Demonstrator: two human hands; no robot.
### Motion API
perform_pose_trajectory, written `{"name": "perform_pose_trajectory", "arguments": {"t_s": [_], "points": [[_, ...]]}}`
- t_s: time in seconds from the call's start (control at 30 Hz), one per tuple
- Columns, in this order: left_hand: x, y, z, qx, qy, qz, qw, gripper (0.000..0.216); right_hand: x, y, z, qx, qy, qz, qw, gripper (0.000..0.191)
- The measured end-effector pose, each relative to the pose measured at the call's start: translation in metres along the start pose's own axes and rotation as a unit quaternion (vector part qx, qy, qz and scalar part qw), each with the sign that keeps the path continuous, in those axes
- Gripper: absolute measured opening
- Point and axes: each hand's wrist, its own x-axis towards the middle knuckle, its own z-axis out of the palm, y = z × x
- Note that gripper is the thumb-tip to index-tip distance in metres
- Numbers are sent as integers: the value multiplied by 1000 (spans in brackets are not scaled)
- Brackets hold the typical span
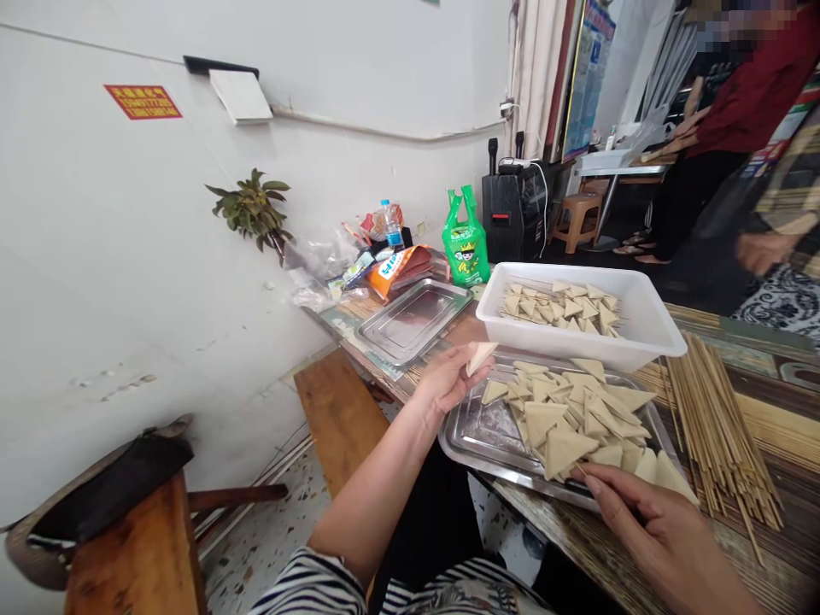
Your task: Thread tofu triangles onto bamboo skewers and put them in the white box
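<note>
From my remote seat I have the left hand pinching a pale triangle near the far left corner of the metal tray — held by one end, probably to leave the rest exposed. The right hand pinches a thin stick beside the heaped triangles in that tray. The stick bundle lies rightward, presumably for easy reach — the white tub just behind

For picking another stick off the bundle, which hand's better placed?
Likely the right hand: it's beside the stick bundle, though it seems to be pinching a thin stick. The left hand is at the tray's opposite end, holding a triangular piece.
</note>
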Motion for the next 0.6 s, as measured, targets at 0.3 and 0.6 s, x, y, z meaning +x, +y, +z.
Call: {"name": "perform_pose_trajectory", "arguments": {"t_s": [0.3,0.6], "points": [[-2,1,7,19,8,2,1000,13,0,-1,-1,6,-5,4,1000,37],[-9,4,18,40,10,20,999,11,2,2,-2,4,3,-15,1000,34]]}}
